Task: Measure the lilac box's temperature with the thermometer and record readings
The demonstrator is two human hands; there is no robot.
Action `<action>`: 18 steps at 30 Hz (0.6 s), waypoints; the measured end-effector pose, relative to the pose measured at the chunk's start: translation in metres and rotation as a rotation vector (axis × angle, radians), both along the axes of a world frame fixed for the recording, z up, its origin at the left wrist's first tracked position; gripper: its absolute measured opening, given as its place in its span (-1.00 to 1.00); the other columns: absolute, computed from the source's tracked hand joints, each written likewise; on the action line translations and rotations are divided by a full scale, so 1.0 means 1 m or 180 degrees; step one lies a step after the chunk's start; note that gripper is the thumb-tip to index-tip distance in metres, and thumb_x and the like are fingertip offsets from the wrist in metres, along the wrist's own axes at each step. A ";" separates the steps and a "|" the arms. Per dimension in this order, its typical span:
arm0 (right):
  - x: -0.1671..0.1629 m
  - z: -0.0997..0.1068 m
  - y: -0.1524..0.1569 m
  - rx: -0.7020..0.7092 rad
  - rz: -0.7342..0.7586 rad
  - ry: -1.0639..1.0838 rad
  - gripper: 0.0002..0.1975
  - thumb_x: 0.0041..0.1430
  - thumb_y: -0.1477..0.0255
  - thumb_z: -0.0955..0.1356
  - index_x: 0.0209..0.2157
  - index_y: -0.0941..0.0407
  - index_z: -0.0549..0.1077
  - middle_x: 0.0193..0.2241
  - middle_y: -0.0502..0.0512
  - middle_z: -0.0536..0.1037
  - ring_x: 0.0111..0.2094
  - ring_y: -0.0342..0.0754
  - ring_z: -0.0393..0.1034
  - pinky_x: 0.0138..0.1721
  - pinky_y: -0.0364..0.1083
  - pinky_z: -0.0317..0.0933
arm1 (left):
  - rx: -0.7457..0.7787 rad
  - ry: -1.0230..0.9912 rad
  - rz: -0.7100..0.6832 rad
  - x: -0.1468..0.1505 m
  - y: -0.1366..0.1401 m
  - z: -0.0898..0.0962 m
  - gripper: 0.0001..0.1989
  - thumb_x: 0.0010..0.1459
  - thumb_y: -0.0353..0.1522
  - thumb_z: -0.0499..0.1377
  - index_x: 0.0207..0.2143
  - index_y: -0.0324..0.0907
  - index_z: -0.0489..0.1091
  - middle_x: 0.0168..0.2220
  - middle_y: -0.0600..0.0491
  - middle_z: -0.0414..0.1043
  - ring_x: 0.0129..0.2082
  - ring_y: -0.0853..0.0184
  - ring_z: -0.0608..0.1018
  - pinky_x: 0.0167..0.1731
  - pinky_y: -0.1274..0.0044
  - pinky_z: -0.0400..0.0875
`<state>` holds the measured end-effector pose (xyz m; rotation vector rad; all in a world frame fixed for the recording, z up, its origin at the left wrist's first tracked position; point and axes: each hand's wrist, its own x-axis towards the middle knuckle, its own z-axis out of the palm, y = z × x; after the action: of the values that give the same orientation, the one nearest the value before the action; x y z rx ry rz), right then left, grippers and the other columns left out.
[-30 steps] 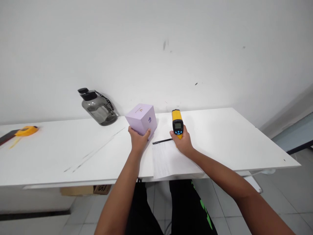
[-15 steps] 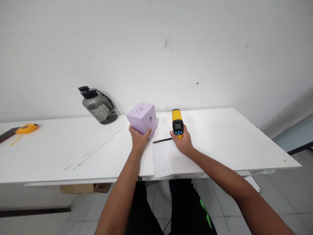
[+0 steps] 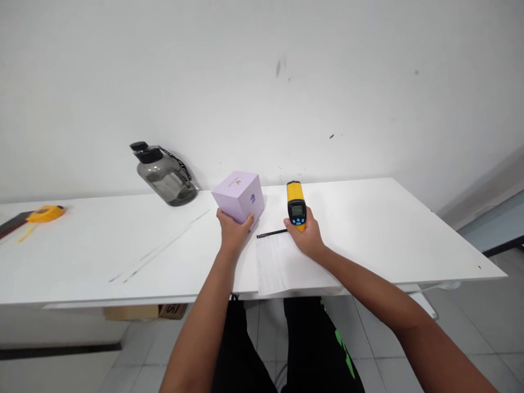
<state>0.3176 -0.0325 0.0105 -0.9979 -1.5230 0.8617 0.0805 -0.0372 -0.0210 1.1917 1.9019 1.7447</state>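
Observation:
A pale purple box (image 3: 234,199) is gripped low at its near corner by my left hand (image 3: 234,232), thumb on its right face, fingers at its left side. Whether the box touches the table I cannot tell. My right hand (image 3: 308,234) is wrapped around the handle of a yellow and black infrared thermometer (image 3: 295,194), its small screen and blue buttons facing me. Beneath that hand a sheet of paper (image 3: 274,267) lies at the table's front edge. Along the paper's top rests a black pen (image 3: 271,233), its right end hidden by my hand.
A grey see-through water bottle (image 3: 167,177) with a black cap stands by the wall at the back left. Farther left lies an orange tape measure (image 3: 46,213) beside a dark strip (image 3: 15,222). The white table (image 3: 172,256) ends at the right; a cardboard box (image 3: 131,313) sits below.
Both hands keep their grips on the box and the thermometer, almost unmoved. The view has shifted very slightly.

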 end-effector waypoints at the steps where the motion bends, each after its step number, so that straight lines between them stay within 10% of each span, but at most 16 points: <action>1: 0.000 0.000 0.000 -0.0003 0.0005 -0.0003 -0.55 0.10 0.06 0.45 -0.09 0.02 0.39 -0.44 -0.05 0.52 -0.44 -0.01 0.42 -0.34 -0.02 0.35 | -0.0073 -0.0003 0.0016 0.000 0.000 0.000 0.02 -0.14 -0.20 0.55 0.22 -0.07 -0.02 0.29 -0.26 0.14 0.37 -0.07 0.32 0.34 0.06 0.33; 18: 0.000 -0.001 0.001 -0.0027 0.0009 -0.0048 -0.54 0.11 0.06 0.44 -0.07 0.02 0.39 -0.43 -0.05 0.54 -0.42 0.00 0.44 -0.32 -0.01 0.37 | -0.0333 -0.0097 0.0032 0.003 -0.002 -0.001 -0.02 -0.14 -0.24 0.54 0.18 -0.05 -0.02 0.23 -0.20 0.18 0.29 -0.02 0.40 0.24 0.06 0.43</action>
<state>0.3177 -0.0319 0.0093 -1.0107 -1.5349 0.8650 0.0831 -0.0392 -0.0219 1.1136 1.9587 1.6369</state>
